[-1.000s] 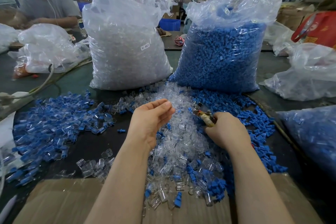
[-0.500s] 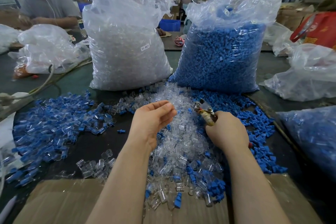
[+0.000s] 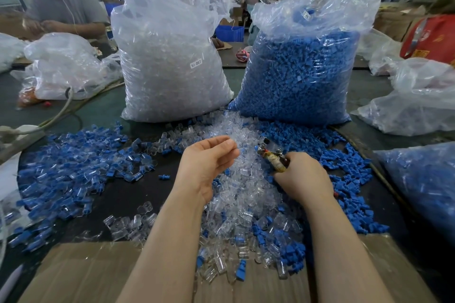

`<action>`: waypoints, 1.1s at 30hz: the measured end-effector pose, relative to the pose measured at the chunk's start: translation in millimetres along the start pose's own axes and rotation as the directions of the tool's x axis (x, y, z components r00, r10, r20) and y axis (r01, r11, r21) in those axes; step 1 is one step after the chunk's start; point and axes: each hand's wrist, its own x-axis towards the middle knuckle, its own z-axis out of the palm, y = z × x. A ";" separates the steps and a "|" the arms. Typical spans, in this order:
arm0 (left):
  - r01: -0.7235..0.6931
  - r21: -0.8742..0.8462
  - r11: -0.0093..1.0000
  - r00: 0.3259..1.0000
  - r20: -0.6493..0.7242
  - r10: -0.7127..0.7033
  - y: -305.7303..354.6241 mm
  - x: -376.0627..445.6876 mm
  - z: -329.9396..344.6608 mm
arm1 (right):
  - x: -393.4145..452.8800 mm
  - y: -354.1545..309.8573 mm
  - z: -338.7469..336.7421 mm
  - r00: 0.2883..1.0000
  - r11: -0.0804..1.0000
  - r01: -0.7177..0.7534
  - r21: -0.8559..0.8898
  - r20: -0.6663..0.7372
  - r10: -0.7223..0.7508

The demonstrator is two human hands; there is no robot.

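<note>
At the far left a spread of small blue plastic caps (image 3: 69, 167), many seated in glossy clear sleeves, lies on the dark matte table (image 3: 128, 194), with a pale cable (image 3: 61, 110) curving in above it beside a crumpled, thin film bag (image 3: 64, 66). A flat sheet of brown cardboard (image 3: 73, 273) covers the near edge. Behind stands a tall, wrinkled transparent sack (image 3: 170, 69) packed with colourless sleeves and marked by a small white label (image 3: 196, 64). The left hand (image 3: 206, 167) hovers palm inward over the middle heap, fingers gently curved and close together, thumb lying along the forefinger; whether a clear piece sits in that pinch cannot be told. Beneath it the clear sleeves (image 3: 246, 194), short, rounded and shiny, form a loose mound dotted with blue. Just right of the left fingertips is the small hand tool (image 3: 270, 155), with a dull metal head and a handle wrapped in yellowed tape; its long axis runs from lower right to upper left, the head pointing away and toward the left hand. The right hand (image 3: 302, 177) curls around that handle, knuckles up, above the mound's right edge. Behind it a second sack (image 3: 300, 76) holds solid blue caps, more of which (image 3: 349, 179) are scattered at its foot. At the far right lie a crumpled film bag (image 3: 418, 106), whose contents I cannot make out, and, nearer, a bag of blue pieces (image 3: 423, 187).
</note>
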 end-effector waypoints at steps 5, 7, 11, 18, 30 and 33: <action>0.003 0.001 1.000 1.000 -0.001 -0.003 0.7 -0.6 0.1 | -1.4 -1.3 1.0 1.000 1.000 0.003 -0.016 -0.030 -0.004; 0.004 -0.001 1.000 1.000 0.000 -0.004 1.1 -0.8 -0.4 | -1.5 -1.6 0.4 1.000 1.000 -0.006 -0.017 -0.029 0.005; 0.003 0.009 1.000 1.000 0.003 -0.003 1.2 -1.4 -0.4 | -2.4 -3.0 -0.9 1.000 0.999 -0.013 -0.034 0.005 0.013; 0.007 0.004 1.000 1.000 -0.007 -0.007 1.3 -2.3 -1.4 | -3.6 -3.6 0.2 0.998 1.000 -0.014 -0.018 -0.069 0.013; -0.002 0.012 1.000 1.000 0.007 0.001 1.4 -6.1 11.3 | -10.3 -18.4 -13.8 0.961 0.760 0.277 0.587 -0.161 -0.226; -0.046 0.026 0.999 0.999 -0.018 0.046 0.9 -7.4 15.1 | -13.6 -25.3 -13.2 0.940 0.683 0.334 0.649 -0.175 -0.294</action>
